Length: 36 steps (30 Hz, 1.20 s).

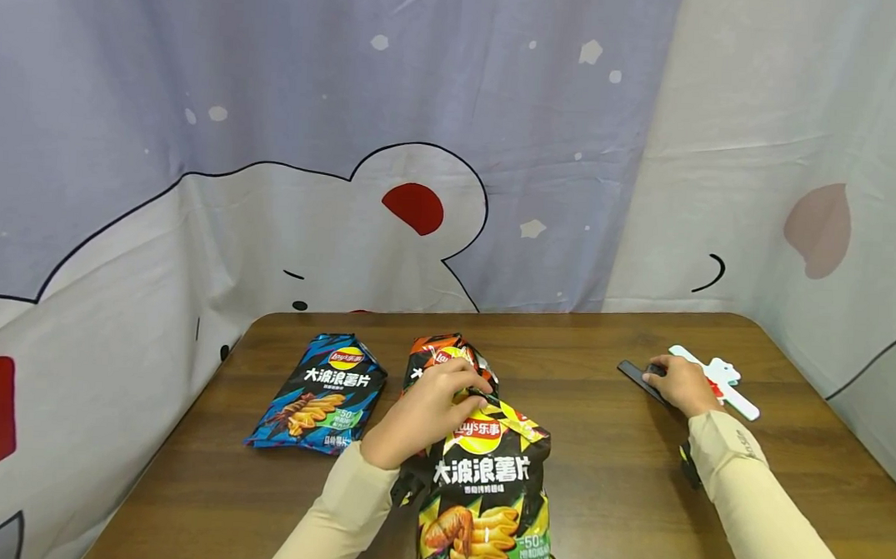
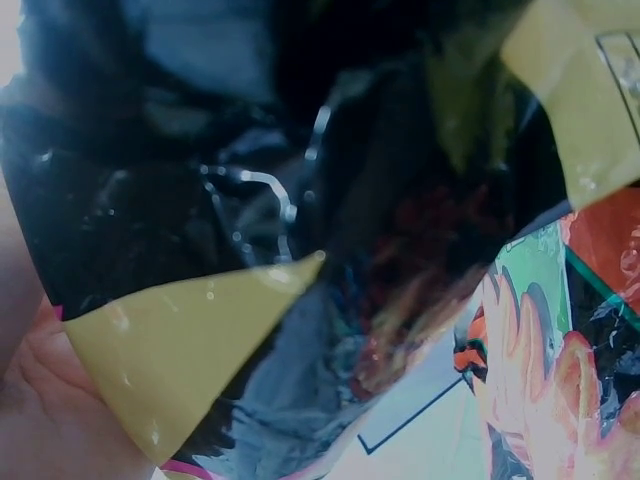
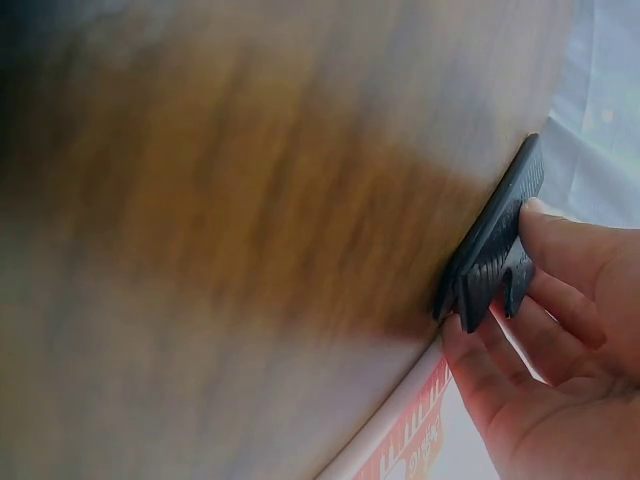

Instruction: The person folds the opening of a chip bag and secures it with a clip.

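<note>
By its folded top edge my left hand [image 1: 431, 408] pinches a black and yellow bag of potato chips [image 1: 487, 494]. The bag's glossy black and yellow film [image 2: 190, 350] fills much of the left wrist view, and part of the hand shows at the lower left there. At the right side of the table, my right hand [image 1: 682, 385] holds a black bag clip [image 1: 632, 373] between thumb and fingers. In the right wrist view this clip [image 3: 492, 240] is close to the tabletop. A white clip with a figure on it [image 1: 723, 373] lies just right of that hand.
A blue and black chip bag [image 1: 323, 395] lies at the left of the wooden table [image 1: 565, 343]. Behind the left hand is a red and black chip bag [image 1: 426, 347], partly covered. A patterned curtain [image 1: 544, 150] hangs behind the table's far edge.
</note>
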Available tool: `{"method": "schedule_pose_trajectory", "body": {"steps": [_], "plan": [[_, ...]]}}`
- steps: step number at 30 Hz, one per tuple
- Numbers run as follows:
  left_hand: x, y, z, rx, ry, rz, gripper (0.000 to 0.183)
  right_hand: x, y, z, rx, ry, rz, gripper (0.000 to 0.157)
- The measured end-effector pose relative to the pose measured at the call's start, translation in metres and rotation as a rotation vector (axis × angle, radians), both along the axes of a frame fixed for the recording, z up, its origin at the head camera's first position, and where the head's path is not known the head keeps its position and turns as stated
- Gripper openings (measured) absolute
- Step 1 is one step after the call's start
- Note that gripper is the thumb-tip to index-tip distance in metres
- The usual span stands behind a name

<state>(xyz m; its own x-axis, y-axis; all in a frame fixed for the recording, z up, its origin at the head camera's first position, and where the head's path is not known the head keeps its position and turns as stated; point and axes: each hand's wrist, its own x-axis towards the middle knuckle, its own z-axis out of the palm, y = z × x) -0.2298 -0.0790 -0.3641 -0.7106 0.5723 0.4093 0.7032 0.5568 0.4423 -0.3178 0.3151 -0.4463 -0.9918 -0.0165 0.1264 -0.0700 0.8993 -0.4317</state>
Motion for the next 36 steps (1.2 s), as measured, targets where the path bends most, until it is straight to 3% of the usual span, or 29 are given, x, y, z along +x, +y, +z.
{"method": "schedule_pose_trajectory", "body": {"steps": [36], "plan": [[-0.0010, -0.0005, 0.0004, 0.015, -0.003, -0.011, 0.012, 0.0040, -0.0001, 0.0021, -0.065, 0.073, 0.040, 0.024]]}}
